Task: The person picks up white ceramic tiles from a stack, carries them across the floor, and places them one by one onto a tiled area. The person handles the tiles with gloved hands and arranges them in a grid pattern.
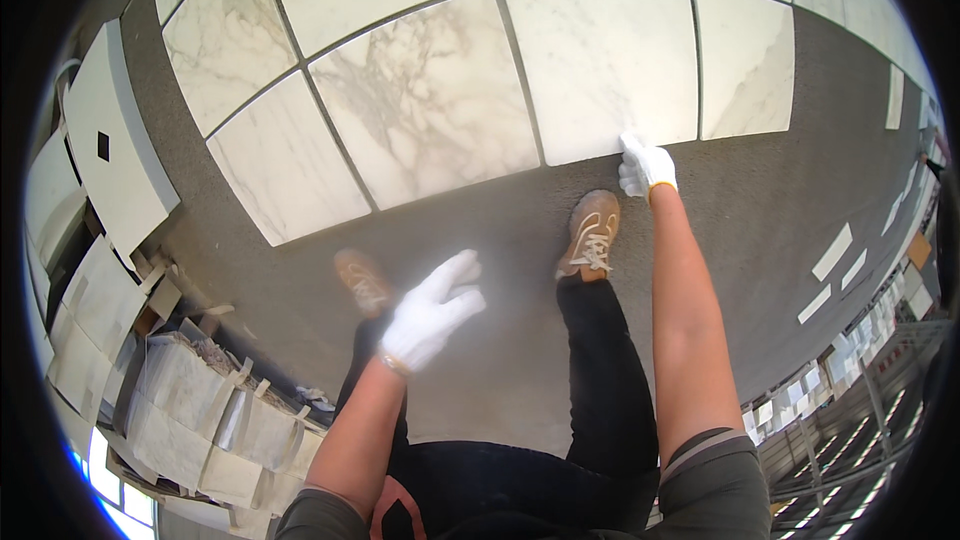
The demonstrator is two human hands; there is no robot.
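My right hand [646, 168], in a white knit glove with a yellow cuff, is at the near edge of a pale marble tile [605, 70]. Its fingers are curled against that edge, with one digit reaching onto the top; how far the fingers go beneath is hidden. My left hand [432, 308], gloved in white too, hovers above the floor between my feet, holding nothing, its fingers stretched and a little apart. To the left of the gripped tile lies a more heavily veined marble tile [430, 95], and to its right a narrower veined tile [745, 65].
More marble tiles [250, 155] lie in rows with dark gaps on the grey floor [500, 370]. My brown shoes [592, 230] stand before them. At left are a leaning white panel [120, 140] and stacked slabs [200, 420]; pale strips [832, 251] lie at right.
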